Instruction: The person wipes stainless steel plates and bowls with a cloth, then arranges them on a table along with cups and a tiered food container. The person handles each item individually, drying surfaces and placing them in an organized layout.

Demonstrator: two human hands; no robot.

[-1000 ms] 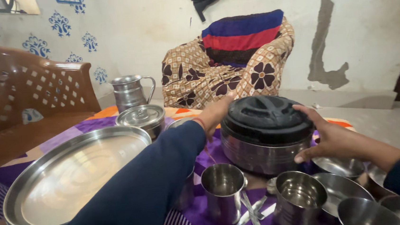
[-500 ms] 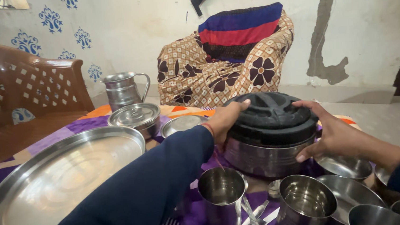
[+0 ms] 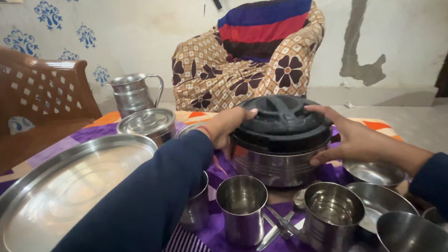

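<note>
- Both hands grip the round black plastic lid (image 3: 281, 117) of a wide steel casserole pot (image 3: 276, 164), which stands mid-desk on the purple patterned cloth (image 3: 220, 243).
- The left hand (image 3: 228, 124), fingers spread, clasps the lid's left edge; the right hand (image 3: 350, 138), also spread, holds its right edge.
- Two steel tumblers (image 3: 243, 209) stand just in front of the pot.
- A large round steel platter (image 3: 64, 192) lies to the left, with a lidded steel bowl (image 3: 147, 125) and a steel jug (image 3: 132, 93) behind it.

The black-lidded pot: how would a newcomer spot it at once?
Start at the purple cloth, crowded with steel dishes. Near its middle, between the left hand and right hand, sits a wide steel pot. Unlike its all-steel neighbours, it carries a ribbed black lid.
</note>
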